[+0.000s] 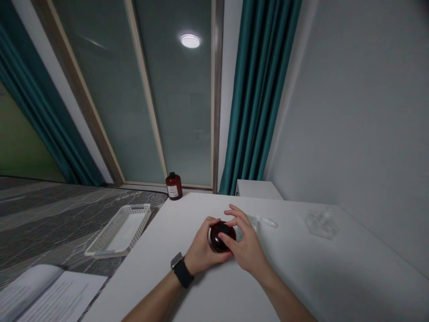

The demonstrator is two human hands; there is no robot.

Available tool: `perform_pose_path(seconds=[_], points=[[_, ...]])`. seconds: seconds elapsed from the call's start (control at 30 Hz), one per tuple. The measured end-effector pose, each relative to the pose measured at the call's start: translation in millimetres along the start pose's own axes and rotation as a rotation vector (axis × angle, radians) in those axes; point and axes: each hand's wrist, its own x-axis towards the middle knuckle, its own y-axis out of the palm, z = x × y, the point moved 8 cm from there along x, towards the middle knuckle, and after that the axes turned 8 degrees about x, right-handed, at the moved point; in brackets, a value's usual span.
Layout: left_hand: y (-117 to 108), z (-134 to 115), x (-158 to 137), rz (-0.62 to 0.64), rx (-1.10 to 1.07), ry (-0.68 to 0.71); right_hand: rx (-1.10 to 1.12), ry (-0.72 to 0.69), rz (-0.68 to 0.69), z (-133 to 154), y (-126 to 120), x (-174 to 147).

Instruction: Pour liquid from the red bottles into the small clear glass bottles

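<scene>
A dark red-brown bottle [217, 244] with a black cap [224, 228] stands in front of me on the white table, seen from above. My left hand [203, 252] is wrapped round the bottle's left side and front. My right hand [248, 247] reaches over from the right, its thumb and forefinger at the cap and its other fingers raised. Partly hidden behind that hand is a clear plastic item [254, 222]. Beside it lies a slim, clear, whitish stick-like thing [268, 221], whose kind I cannot make out.
A second red-brown bottle [173, 187], labelled and black-capped, stands at the table's far left corner. A clear crumpled plastic piece [321, 223] lies to the right. Left of the table are a white perforated basket [145, 219] and an open book [63, 297]. The wall [362, 112] borders the right side.
</scene>
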Motion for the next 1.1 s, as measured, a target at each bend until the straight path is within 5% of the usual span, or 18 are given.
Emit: perform_pose_path(seconds=[0.43,0.67,1.1], points=[[7,7,0,0.062,-0.080,-0.115,0.151,0.140,0.198,-11,-3,5],[5,11,1,0.069,-0.040,-0.147,0.827,0.279,-0.004,-20,-12,4],[6,11,1,0.077,-0.047,-0.139,0.945,0.459,-0.008,-21,-2,-2]])
